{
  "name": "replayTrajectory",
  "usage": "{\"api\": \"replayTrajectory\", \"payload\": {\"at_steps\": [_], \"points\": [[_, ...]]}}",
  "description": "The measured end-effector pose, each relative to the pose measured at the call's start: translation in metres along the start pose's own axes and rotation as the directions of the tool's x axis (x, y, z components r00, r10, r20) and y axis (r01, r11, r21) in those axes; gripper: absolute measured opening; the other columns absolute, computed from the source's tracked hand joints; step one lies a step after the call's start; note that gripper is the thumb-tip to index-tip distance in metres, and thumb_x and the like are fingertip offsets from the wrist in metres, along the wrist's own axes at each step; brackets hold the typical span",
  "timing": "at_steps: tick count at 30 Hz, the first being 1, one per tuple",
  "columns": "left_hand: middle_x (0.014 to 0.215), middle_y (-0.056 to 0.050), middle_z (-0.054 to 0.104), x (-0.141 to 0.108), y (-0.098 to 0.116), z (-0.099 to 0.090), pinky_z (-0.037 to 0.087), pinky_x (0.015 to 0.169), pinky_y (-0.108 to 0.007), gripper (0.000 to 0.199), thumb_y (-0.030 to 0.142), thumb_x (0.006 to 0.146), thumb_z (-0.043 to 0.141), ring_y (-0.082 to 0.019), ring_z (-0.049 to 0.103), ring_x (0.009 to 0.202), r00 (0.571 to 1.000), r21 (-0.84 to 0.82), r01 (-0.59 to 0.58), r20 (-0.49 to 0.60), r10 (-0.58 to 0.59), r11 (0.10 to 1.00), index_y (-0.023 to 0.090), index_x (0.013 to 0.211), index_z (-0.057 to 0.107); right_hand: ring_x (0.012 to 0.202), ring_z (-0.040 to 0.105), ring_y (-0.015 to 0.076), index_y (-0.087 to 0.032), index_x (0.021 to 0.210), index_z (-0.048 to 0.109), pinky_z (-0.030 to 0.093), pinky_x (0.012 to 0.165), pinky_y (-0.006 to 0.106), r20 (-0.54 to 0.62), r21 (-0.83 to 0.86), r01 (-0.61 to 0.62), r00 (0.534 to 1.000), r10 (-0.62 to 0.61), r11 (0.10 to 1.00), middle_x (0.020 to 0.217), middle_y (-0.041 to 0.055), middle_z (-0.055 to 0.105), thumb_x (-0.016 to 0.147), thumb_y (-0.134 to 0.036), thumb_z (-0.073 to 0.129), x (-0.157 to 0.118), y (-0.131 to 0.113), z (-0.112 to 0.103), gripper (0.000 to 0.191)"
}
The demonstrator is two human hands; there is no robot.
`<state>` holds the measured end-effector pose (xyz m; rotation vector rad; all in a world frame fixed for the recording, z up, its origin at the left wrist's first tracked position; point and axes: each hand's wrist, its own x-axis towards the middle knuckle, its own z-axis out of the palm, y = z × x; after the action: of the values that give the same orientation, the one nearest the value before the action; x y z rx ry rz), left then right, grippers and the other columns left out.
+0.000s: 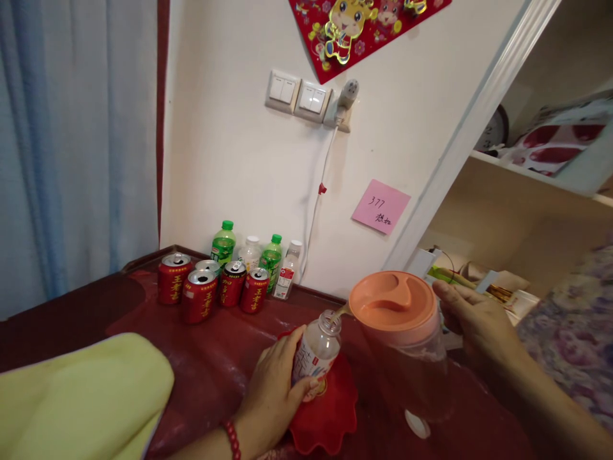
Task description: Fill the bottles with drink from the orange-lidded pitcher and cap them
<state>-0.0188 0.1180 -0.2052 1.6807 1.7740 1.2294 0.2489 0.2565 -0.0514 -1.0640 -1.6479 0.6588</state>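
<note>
A clear plastic bottle (317, 351) with a printed label and no cap is wrapped by my left hand (272, 390), above a red scalloped tray (330, 409). My right hand (472, 316) grips a see-through pitcher (412, 364) with an orange lid (390, 299), at its right side where the handle is mostly hidden. The pitcher tips to the left and holds a brownish liquid. From its spout a thin stream runs into the bottle's open mouth. On the table below the pitcher lies a white cap (417, 423).
Several red drink cans (200, 297) stand by the wall, in front of green-capped bottles (271, 259) and white-capped bottles (286, 271). A yellow-green cloth (90, 396) covers the left front. A white cable (313, 223) hangs from the socket. Shelves (536, 179) hold items at right.
</note>
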Motion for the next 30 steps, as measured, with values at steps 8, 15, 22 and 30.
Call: {"api": "replayTrajectory", "payload": {"at_steps": [8, 15, 22, 30], "points": [[0.148, -0.012, 0.055, -0.001, 0.001, 0.000, 0.036, 0.112, -0.046, 0.069, 0.017, 0.079, 0.058, -0.029, 0.049, 0.132, 1.000, -0.018, -0.001, -0.012, 0.001, 1.000, 0.019, 0.146, 0.042, 0.047, 0.027, 0.0094, -0.022, 0.053, 0.043, 0.023, 0.043, 0.026, -0.019, 0.024, -0.075, 0.997, 0.075, 0.997, 0.049, -0.0066, 0.031, 0.071, -0.070, 0.073, -0.005, -0.009, 0.004, 0.060], [0.148, -0.012, 0.054, -0.001, 0.001, -0.001, 0.035, 0.114, -0.046, 0.069, 0.017, 0.078, 0.059, -0.029, 0.048, 0.134, 1.000, -0.030, 0.006, -0.012, -0.006, 1.000, 0.018, 0.146, 0.043, 0.046, 0.028, 0.0088, -0.022, 0.054, 0.046, 0.029, 0.041, 0.025, -0.020, 0.060, -0.095, 0.995, 0.096, 0.994, 0.050, -0.0077, 0.030, 0.069, -0.072, 0.074, -0.006, -0.011, 0.007, 0.059], [0.149, -0.012, 0.053, 0.000, -0.002, 0.001, 0.035, 0.114, -0.048, 0.070, 0.017, 0.078, 0.058, -0.030, 0.048, 0.134, 1.000, -0.031, 0.002, -0.024, -0.003, 1.000, 0.019, 0.146, 0.043, 0.045, 0.028, 0.0093, -0.023, 0.055, 0.046, 0.029, 0.040, 0.025, -0.017, 0.053, -0.087, 0.996, 0.088, 0.995, 0.051, -0.0076, 0.030, 0.071, -0.068, 0.074, -0.004, -0.011, 0.005, 0.056], [0.151, -0.012, 0.052, 0.000, -0.001, 0.000, 0.036, 0.114, -0.050, 0.071, 0.019, 0.078, 0.059, -0.031, 0.047, 0.135, 0.999, -0.034, 0.015, -0.030, -0.016, 0.999, 0.020, 0.147, 0.043, 0.045, 0.028, 0.0086, -0.022, 0.056, 0.047, 0.026, 0.041, 0.025, -0.013, 0.022, -0.090, 0.996, 0.090, 0.996, 0.051, -0.0075, 0.031, 0.071, -0.071, 0.072, -0.005, -0.013, 0.002, 0.057]]}}
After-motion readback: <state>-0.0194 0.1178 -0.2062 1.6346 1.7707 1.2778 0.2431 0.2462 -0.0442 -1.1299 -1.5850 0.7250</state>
